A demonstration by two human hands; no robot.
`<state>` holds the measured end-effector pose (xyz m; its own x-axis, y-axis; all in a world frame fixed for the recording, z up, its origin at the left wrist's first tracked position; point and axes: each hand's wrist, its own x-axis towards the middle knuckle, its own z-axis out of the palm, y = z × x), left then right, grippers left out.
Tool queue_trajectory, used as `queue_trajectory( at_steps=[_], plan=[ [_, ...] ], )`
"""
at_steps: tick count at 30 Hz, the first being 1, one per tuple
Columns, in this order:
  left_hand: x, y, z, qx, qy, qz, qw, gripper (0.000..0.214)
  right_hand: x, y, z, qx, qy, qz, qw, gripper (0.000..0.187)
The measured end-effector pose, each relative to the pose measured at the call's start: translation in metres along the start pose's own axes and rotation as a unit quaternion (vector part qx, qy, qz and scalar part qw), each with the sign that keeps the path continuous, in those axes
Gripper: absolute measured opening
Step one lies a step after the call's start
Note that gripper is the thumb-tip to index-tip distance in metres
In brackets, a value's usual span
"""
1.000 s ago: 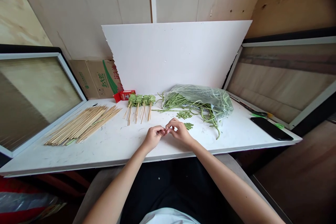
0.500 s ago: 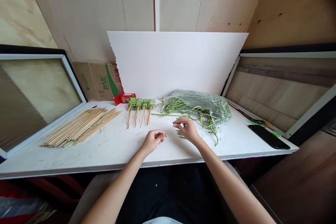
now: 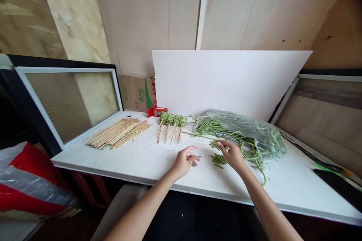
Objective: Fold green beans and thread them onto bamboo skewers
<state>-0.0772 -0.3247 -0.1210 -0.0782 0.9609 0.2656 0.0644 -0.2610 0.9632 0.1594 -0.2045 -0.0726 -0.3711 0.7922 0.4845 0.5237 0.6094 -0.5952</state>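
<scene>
the white table (image 3: 135,158) carries everything within your arm's reach, and the white foam board (image 3: 226,79) leaning on the wall behind it closes off the back edge, so it seems nothing can roll away there. the plastic bag of long beans (image 3: 243,131) lies on its side at your right, mouth toward you, with loose pods trailing out, likely so the right hand (image 3: 233,154) can draw from it without lifting it. the heap of bare bamboo skewers (image 3: 118,133) is fanned out on the left, well apart from the beans, on the side of your left hand (image 3: 183,162). the loaded skewers (image 3: 171,120), each threaded with green pieces, are parked at the back between the two supplies, out of the working patch.

your right hand hovers palm down, fingers loosely spread and not closed on anything, tips at the farther little pile of cut bean pieces (image 3: 215,144); a second pile (image 3: 219,159) sits just beside its palm, on the left. both are near the bag's mouth (a short reach). your left hand rests on the table just beside them, fingers curled loosely with the thumb out; a short green bit shows at the fingertips, but i cannot tell whether they grip it.
</scene>
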Motion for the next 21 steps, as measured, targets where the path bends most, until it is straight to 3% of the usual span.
queue_trajectory(
  at_steps=[2,4,8,11,13,16,21],
  plan=[
    [-0.001,0.001,0.0,-0.006,0.005,0.002,1.0,0.064,-0.007,-0.031,0.009,0.071,-0.107,-0.041,0.991,0.048],
    [-0.002,0.002,0.0,-0.005,0.01,0.013,1.0,0.062,-0.015,-0.056,0.018,0.072,-0.178,-0.095,0.977,0.04],
    [-0.003,0.007,-0.003,0.016,-0.011,0.025,0.999,0.058,-0.027,-0.071,0.032,0.05,-0.174,-0.149,0.972,0.028],
    [0.0,0.019,-0.019,0.146,-0.045,0.045,0.987,0.048,-0.026,-0.062,0.038,0.042,-0.148,-0.151,0.976,0.027],
    [0.004,0.03,-0.041,0.197,-0.028,0.043,0.979,0.038,-0.024,-0.056,0.04,0.04,-0.125,-0.133,0.982,0.026],
    [0.008,0.044,-0.093,0.283,0.05,0.025,0.957,0.039,-0.019,-0.05,0.036,0.044,-0.084,-0.103,0.99,0.031],
    [-0.008,0.051,-0.196,0.446,0.215,-0.057,0.867,0.032,-0.008,-0.037,0.016,0.037,-0.008,-0.067,0.997,0.043]
  ],
)
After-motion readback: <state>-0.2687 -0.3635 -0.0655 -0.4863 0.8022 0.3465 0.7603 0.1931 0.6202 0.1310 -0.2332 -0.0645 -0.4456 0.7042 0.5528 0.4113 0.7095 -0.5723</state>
